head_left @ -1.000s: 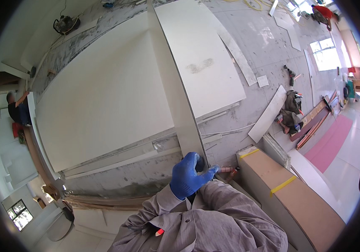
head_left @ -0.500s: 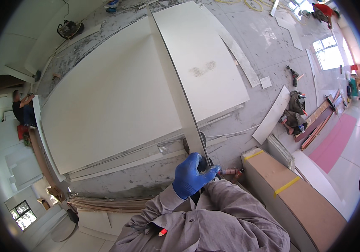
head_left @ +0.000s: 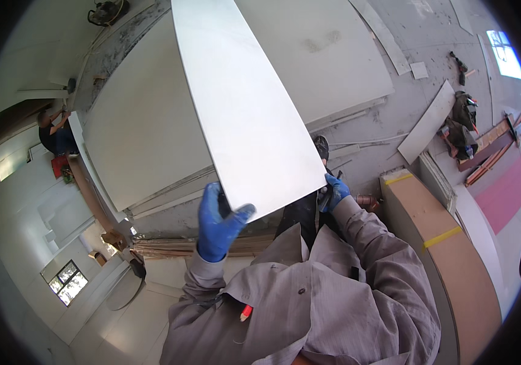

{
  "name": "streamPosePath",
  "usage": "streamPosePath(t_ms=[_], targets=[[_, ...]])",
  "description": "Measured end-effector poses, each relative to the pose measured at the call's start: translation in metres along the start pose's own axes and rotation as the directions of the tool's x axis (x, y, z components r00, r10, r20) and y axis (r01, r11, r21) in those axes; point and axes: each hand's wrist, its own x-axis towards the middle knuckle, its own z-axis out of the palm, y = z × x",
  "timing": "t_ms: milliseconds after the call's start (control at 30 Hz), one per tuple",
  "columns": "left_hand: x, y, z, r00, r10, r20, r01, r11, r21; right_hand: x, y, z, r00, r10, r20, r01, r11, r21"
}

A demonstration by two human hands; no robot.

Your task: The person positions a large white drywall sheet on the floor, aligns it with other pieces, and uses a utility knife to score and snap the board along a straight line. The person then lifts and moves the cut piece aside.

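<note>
A long white panel [head_left: 248, 115] stretches away from me, its near end raised in front of my body. My left hand [head_left: 219, 228], in a blue glove, is closed on its near left corner, with the thumb over the top face. At the near right corner my right hand [head_left: 336, 192], also gloved in blue, is closed on the panel's edge. Something dark shows by the right fingers, too hidden to name. Beneath the raised panel lie large white sheets [head_left: 145, 121] on the floor.
To my right stands a long brown-topped stack [head_left: 416, 210] with yellow tape. Beyond it are a tool bag [head_left: 460, 131], a cordless drill [head_left: 458, 67] and a pink sheet [head_left: 504, 198]. A co-worker [head_left: 58, 131] is at the far left; a vacuum cleaner [head_left: 107, 12] stands at the back.
The panel has turned from nearly edge-on to broad face up. My hands have moved apart, the left to its left corner and the right to its right corner. The view has shifted too.
</note>
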Motion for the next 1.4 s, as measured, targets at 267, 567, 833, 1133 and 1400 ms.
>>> streamPosePath(t_ms=[267,567,833,1133,1400], targets=[[0.001,0.004,0.057,0.986,0.164,-0.018,-0.159,0.974,0.159,0.016,0.036,0.009,0.992,0.120,-0.029,-0.114,0.980,0.161],[0.026,0.030,0.101,0.937,0.328,0.120,-0.349,0.858,0.376,0.004,0.061,0.033,0.988,0.153,-0.015,-0.147,0.968,0.202],[0.033,0.028,0.126,0.893,0.430,0.134,-0.437,0.755,0.490,0.018,0.114,0.051,0.982,0.176,0.065,-0.186,0.957,0.221],[0.018,0.033,0.095,0.886,0.447,0.121,-0.450,0.767,0.458,-0.010,0.057,0.043,0.996,0.078,-0.050,-0.071,0.989,0.131],[-0.040,-0.009,-0.069,0.948,-0.172,-0.269,0.164,0.985,-0.054,-0.117,-0.007,0.051,0.928,-0.369,0.050,0.357,0.920,0.163]])
